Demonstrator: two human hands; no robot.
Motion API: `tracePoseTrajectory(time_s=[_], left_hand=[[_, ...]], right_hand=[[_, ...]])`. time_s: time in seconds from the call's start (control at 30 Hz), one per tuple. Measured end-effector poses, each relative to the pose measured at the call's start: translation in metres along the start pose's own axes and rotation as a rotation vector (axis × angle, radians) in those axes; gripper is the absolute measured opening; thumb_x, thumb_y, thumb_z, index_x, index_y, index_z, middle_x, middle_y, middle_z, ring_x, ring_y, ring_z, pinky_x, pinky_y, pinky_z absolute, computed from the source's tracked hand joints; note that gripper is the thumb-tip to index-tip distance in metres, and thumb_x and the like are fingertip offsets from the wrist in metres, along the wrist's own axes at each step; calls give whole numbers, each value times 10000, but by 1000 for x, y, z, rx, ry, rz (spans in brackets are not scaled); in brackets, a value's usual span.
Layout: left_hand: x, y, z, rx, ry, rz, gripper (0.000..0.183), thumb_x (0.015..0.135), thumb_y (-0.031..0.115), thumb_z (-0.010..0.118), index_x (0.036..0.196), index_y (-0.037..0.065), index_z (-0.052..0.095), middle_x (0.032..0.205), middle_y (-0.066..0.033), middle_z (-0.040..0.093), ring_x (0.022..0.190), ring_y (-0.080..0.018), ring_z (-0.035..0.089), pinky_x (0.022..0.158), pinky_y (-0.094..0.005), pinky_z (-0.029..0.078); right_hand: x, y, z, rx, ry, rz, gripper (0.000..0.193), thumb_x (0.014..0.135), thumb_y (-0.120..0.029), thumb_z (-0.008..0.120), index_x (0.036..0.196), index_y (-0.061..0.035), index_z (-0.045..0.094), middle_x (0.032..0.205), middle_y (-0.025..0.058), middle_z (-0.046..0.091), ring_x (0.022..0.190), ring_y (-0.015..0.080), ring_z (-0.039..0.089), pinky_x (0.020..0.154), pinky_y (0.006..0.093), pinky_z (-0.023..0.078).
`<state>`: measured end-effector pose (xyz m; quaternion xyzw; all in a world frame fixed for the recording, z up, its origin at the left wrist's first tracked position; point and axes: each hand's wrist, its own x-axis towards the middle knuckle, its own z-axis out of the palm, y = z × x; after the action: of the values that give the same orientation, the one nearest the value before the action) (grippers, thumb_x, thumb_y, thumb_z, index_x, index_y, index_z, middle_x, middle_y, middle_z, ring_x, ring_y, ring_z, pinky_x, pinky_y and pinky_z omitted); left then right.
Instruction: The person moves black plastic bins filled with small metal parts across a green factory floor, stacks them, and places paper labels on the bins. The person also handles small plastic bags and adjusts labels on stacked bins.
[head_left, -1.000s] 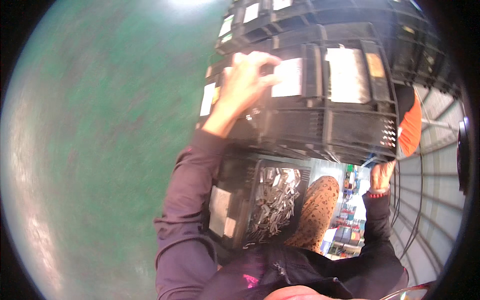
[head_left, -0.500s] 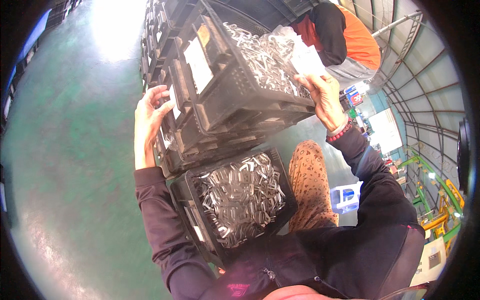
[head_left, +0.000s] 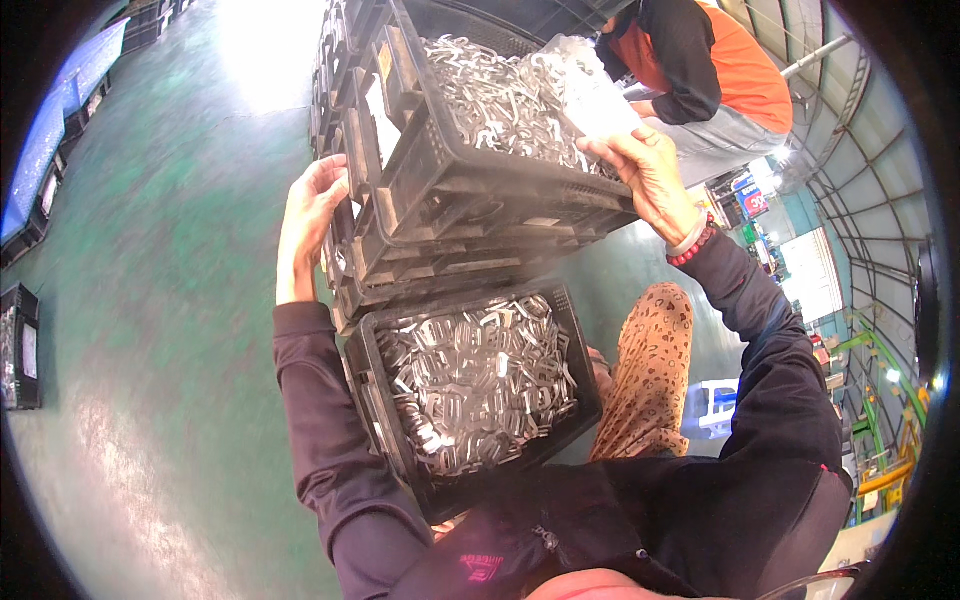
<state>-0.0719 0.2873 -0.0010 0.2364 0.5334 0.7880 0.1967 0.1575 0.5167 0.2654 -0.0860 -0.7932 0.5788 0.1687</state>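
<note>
A black plastic crate [head_left: 500,185] tops the stack in front of me, filled with small curved metal pieces [head_left: 480,95]. At the stack's left side, my left hand [head_left: 312,205] has its fingers curled against a black crate beside a white label, the fingertips partly hidden. Over the top crate's near right corner is my right hand [head_left: 655,185], its thumb and fingers pinched together close to the metal pieces. Whatever is between them is too small to make out. A crumpled clear-and-white plastic bag [head_left: 590,95] lies on the pieces just beyond that hand.
Close to my body stands another black crate [head_left: 585,400], full of U-shaped metal pieces [head_left: 480,380]. Beyond the stack's right side sits a person [head_left: 740,70] in an orange and black top. A blue and white stool [head_left: 715,405] stands at right on the green floor [head_left: 170,300].
The view has shifted, bringing more of the top crate's contents into sight. My right hand has moved slightly toward the metal pieces at the corner. My left hand stays at the stack's side.
</note>
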Motion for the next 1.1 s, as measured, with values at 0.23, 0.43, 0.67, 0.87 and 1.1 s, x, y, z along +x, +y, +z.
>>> tracePoseTrajectory(time_s=[0.23,0.43,0.67,0.87,1.1], left_hand=[[20,11,14,560,330,-4,232,819,199,700,970,25,732,926,-203,709,920,-317,692,830,-384,515],[12,20,19,721,385,-24,203,821,214,699,929,46,735,920,-210,702,914,-345,686,828,-419,517],[21,1,19,875,313,180,235,879,246,591,904,27,673,917,-213,669,902,-380,648,809,-453,507],[5,5,35,600,441,99,191,902,153,514,986,-13,560,973,-263,654,934,-420,644,816,-476,500],[-19,17,37,176,506,16,259,932,265,530,1026,29,580,997,-173,657,981,-302,627,879,-411,464]], right_hand=[[1,1,-3,26,-54,0,238,946,-59,565,1133,88,548,1098,175,646,1039,283,660,967,341,513],[-1,-1,3,24,-27,-20,242,944,-65,570,1128,90,549,1096,173,646,1051,281,656,975,348,507],[1,4,-9,-36,26,-27,130,916,-45,596,964,76,581,988,117,629,1039,265,650,971,348,507],[3,3,-31,-72,54,-34,167,916,-92,636,960,69,629,1027,160,670,1060,285,642,1015,341,473],[9,5,-54,18,74,22,97,908,-21,632,961,59,615,1078,172,651,1134,297,610,1024,301,499]])
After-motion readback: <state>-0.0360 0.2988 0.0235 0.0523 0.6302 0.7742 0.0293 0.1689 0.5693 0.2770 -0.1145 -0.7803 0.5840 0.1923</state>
